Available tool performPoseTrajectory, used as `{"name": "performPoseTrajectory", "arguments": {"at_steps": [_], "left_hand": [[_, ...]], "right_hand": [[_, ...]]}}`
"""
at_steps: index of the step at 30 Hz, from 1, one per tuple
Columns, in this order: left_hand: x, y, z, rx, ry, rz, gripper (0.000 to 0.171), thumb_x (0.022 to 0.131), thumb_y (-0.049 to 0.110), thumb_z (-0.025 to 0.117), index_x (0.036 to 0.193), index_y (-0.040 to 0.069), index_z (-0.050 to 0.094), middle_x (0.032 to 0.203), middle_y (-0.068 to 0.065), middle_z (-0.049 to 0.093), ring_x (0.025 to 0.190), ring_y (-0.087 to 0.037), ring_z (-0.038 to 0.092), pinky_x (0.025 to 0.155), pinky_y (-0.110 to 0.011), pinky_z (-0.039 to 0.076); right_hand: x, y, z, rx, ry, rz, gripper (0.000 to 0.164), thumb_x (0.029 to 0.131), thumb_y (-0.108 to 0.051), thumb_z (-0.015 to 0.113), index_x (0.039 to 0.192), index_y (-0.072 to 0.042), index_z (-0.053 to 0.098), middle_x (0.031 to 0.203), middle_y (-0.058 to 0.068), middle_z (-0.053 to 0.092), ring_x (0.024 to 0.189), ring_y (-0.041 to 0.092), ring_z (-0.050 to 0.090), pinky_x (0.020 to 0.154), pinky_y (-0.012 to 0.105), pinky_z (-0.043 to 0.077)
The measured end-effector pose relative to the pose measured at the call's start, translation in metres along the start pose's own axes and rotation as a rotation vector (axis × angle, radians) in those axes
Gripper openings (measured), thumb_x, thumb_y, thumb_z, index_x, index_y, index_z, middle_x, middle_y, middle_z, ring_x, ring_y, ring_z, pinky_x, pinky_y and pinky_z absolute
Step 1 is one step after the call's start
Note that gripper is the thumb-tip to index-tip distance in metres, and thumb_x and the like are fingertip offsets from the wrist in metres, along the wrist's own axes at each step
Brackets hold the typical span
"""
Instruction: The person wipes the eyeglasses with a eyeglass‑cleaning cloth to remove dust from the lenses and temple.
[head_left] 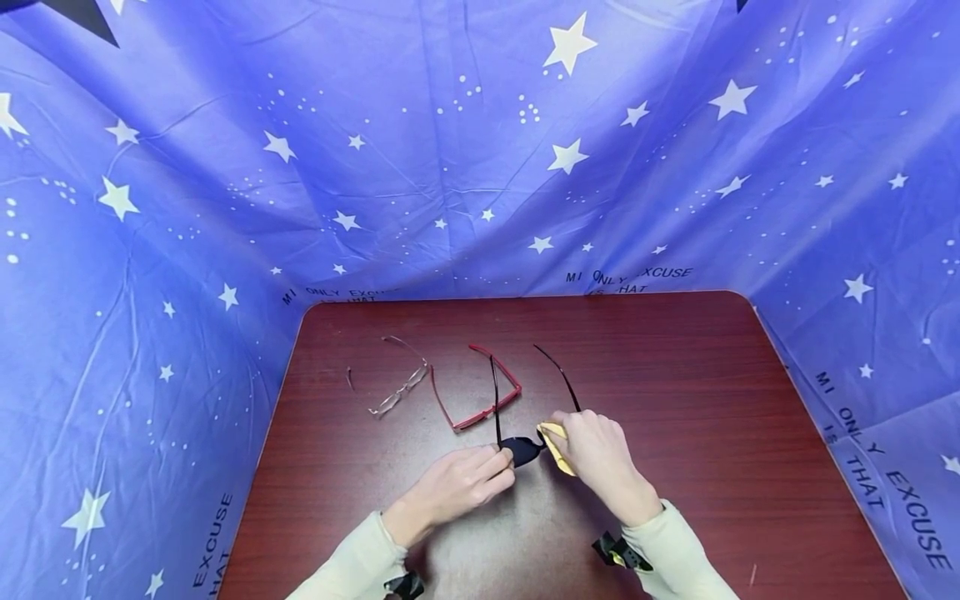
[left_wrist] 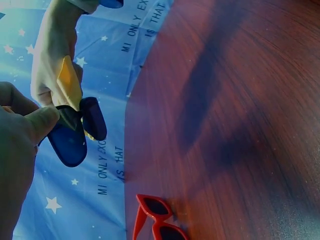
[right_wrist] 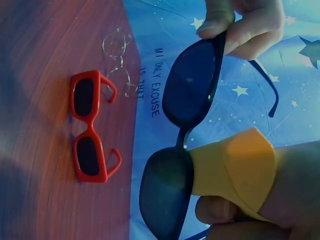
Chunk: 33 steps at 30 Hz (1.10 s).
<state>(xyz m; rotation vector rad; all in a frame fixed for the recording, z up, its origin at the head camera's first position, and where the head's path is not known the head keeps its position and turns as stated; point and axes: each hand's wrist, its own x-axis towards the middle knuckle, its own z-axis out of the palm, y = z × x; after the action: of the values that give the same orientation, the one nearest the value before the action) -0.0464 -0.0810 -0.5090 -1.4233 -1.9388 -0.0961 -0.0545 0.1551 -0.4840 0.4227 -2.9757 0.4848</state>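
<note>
Black sunglasses [right_wrist: 189, 85] are held up over the table's front half, temples pointing away from the person. My left hand [head_left: 467, 482] pinches them at one outer end of the frame, thumb on the lens side in the left wrist view. With my right hand [head_left: 602, 454] I grip a folded yellow cloth [right_wrist: 235, 170] against the back of the other lens [right_wrist: 166, 192]. Part of the cloth is hidden inside the right fingers. Behind the hands, red-framed sunglasses [right_wrist: 90, 127] lie on the table with their temples unfolded.
Clear-framed eyeglasses [head_left: 401, 392] lie left of the red pair, temples spread. The dark red wooden table [head_left: 675, 375] has a rounded far edge. Blue star-printed curtains [head_left: 450, 167] enclose it at the back and both sides.
</note>
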Motion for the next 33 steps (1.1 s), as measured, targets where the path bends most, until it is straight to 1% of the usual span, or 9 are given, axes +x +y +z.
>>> {"name": "performPoseTrajectory", "arguments": {"at_steps": [4,8,11,16,20,24,29,33], "left_hand": [[0.001,0.001,0.0,-0.001,0.015,0.004,0.027,0.106,0.008,0.043,0.09,0.014,0.064,0.104,0.001,0.066,0.08,-0.009,0.057,0.069,-0.02,0.049],[0.002,0.003,0.001,-0.002,0.029,0.005,0.028,0.107,0.007,0.043,0.09,0.014,0.065,0.103,0.001,0.067,0.078,-0.009,0.055,0.067,-0.019,0.047],[0.003,0.004,0.001,-0.003,0.038,0.002,0.029,0.107,0.007,0.043,0.089,0.014,0.065,0.103,0.001,0.067,0.077,-0.009,0.055,0.066,-0.019,0.046],[0.003,0.003,0.002,0.0,0.04,-0.003,0.029,0.106,0.007,0.043,0.089,0.014,0.065,0.103,0.001,0.067,0.077,-0.009,0.055,0.066,-0.019,0.046],[0.002,0.003,0.002,0.003,0.029,-0.005,0.028,0.106,0.008,0.043,0.089,0.014,0.065,0.104,0.001,0.067,0.079,-0.009,0.056,0.067,-0.019,0.047],[0.002,0.002,0.002,0.007,0.025,-0.001,0.027,0.105,0.008,0.044,0.089,0.015,0.065,0.105,0.001,0.067,0.08,-0.009,0.057,0.068,-0.019,0.048],[0.002,0.003,0.003,0.006,0.029,-0.005,0.027,0.105,0.008,0.044,0.089,0.015,0.065,0.104,0.001,0.067,0.08,-0.009,0.056,0.068,-0.019,0.047],[0.001,0.004,0.003,0.003,0.027,-0.01,0.027,0.106,0.009,0.043,0.09,0.015,0.064,0.104,0.002,0.066,0.079,-0.008,0.056,0.067,-0.019,0.047]], "right_hand": [[-0.001,0.006,0.0,-0.038,-0.012,0.026,0.032,0.086,-0.02,0.08,0.067,-0.018,0.054,0.054,0.003,0.048,0.048,0.027,0.053,0.042,0.041,0.038],[-0.002,0.013,-0.001,-0.093,0.006,0.051,0.026,0.083,-0.015,0.081,0.069,-0.017,0.059,0.054,0.007,0.052,0.048,0.031,0.056,0.041,0.043,0.038],[-0.002,0.016,-0.001,-0.11,0.022,0.055,0.022,0.082,-0.012,0.08,0.071,-0.017,0.061,0.056,0.009,0.054,0.05,0.035,0.059,0.041,0.044,0.039],[-0.002,0.012,-0.001,-0.103,0.008,0.068,0.028,0.082,-0.012,0.08,0.067,-0.017,0.056,0.055,0.007,0.052,0.05,0.034,0.058,0.041,0.043,0.039],[0.0,0.004,-0.001,-0.064,-0.031,0.059,0.036,0.085,-0.019,0.079,0.064,-0.019,0.05,0.054,0.005,0.049,0.05,0.031,0.058,0.042,0.043,0.039],[0.002,-0.001,-0.001,-0.025,-0.046,0.054,0.039,0.089,-0.025,0.078,0.063,-0.02,0.05,0.054,0.004,0.049,0.051,0.031,0.058,0.043,0.043,0.04],[0.001,0.001,0.0,-0.042,-0.049,0.069,0.032,0.088,-0.024,0.079,0.067,-0.018,0.056,0.055,0.006,0.051,0.052,0.031,0.058,0.043,0.043,0.04],[-0.001,0.009,0.001,-0.065,-0.056,0.089,0.021,0.086,-0.019,0.079,0.073,-0.017,0.063,0.057,0.007,0.053,0.052,0.031,0.058,0.043,0.042,0.04]]}}
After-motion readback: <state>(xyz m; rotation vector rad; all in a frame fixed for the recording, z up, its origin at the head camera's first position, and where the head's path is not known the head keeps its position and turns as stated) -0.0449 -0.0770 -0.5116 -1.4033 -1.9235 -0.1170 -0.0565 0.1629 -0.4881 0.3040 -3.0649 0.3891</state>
